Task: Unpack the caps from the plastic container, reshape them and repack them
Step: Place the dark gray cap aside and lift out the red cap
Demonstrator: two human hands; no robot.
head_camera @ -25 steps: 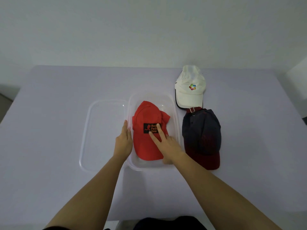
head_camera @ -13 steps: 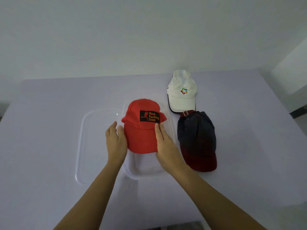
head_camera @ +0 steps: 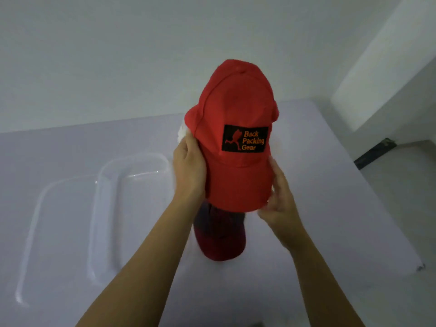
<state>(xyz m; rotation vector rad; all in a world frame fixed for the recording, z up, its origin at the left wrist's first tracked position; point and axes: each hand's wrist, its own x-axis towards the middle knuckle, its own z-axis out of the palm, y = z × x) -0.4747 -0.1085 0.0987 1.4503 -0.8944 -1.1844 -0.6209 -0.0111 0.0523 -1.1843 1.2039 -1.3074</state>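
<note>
A red cap (head_camera: 236, 109) with a black "Back Packing Gear" patch is held up in the air, brim toward me. My left hand (head_camera: 188, 171) grips its left side and my right hand (head_camera: 280, 199) grips the right edge of the brim. Below it on the table lies a dark navy and maroon cap (head_camera: 219, 237), partly hidden by the red cap. Only a sliver of the white cap (head_camera: 181, 134) shows behind my left hand. The clear plastic container (head_camera: 99, 208) stands to the left with nothing in it.
The container's clear lid (head_camera: 33, 232) lies flat on the pale table (head_camera: 330, 208), against the container's left side. A white wall rises behind the table. The table's right edge drops off to a floor with a dark strip (head_camera: 375, 153).
Both hands have lifted the red cap out of the container, up and to the right over the dark cap. The view has swung left to right, shifting the container leftward.
</note>
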